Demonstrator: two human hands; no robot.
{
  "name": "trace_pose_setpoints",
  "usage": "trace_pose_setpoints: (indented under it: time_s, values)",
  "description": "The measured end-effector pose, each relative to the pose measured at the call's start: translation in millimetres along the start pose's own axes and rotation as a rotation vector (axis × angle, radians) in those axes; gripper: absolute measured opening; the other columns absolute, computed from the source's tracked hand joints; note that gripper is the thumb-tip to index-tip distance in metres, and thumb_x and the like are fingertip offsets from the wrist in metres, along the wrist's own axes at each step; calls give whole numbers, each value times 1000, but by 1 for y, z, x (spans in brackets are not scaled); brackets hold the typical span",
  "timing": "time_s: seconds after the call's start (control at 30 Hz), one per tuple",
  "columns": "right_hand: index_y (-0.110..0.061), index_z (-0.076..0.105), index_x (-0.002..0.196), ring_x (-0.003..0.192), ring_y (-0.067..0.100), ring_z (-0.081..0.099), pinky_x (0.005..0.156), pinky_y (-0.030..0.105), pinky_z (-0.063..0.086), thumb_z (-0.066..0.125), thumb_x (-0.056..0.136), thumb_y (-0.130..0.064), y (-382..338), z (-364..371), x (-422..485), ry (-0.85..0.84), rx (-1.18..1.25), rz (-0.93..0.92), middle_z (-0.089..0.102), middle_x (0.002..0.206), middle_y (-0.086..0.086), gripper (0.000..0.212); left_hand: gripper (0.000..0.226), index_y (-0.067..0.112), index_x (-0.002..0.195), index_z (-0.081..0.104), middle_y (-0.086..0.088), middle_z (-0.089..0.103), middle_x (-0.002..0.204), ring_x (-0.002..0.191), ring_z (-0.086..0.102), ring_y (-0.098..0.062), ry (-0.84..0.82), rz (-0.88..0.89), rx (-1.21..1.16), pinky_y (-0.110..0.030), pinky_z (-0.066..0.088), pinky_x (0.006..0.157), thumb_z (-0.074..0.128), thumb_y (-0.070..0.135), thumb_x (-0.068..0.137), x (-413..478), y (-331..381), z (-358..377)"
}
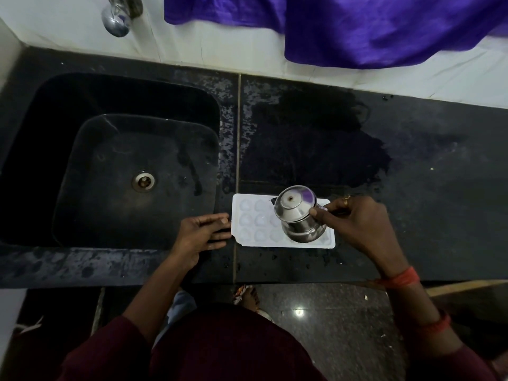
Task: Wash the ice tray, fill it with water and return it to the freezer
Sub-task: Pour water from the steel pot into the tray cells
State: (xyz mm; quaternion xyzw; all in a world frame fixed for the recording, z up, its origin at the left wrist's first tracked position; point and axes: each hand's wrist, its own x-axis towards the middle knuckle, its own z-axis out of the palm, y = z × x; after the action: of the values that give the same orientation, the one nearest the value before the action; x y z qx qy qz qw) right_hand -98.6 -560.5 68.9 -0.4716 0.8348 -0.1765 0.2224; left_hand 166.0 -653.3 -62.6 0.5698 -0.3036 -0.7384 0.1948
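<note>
A white ice tray (251, 221) with round cells lies flat on the black counter, just right of the sink. My right hand (354, 226) grips a small steel pot (298, 217) and holds it tipped over the tray's right half, its bottom facing up at me. My left hand (202, 235) rests flat on the counter with fingers stretched out, fingertips touching the tray's left edge. The pot hides the tray's right cells.
A black sink (68, 149) with a metal drain (143, 180) lies to the left, a steel tap (118, 15) above it. Wet patches spread over the counter (426, 202) behind the tray. Purple cloth (357, 26) hangs over the white wall.
</note>
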Motion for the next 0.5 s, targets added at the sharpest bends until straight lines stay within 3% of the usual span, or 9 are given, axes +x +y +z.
trace_pose_setpoints:
  time_s: [0.2,0.5]
  values:
    - [-24,78,75,63,-5,61,58,4,38,78,76,-48,1,0,-1,12,-15,-11,64,59,-16,24,17,13,106,75,-10,78,97,82,77,-22,13,-3,3,-28,60,64,72,15,89,1,0,2]
    - [-28,78,75,64,-13,64,59,5,43,77,75,-50,2,-11,-18,-11,101,17,69,62,-20,22,19,12,108,75,-8,78,95,76,76,-17,10,3,15,-25,60,63,72,13,90,1,-2,4]
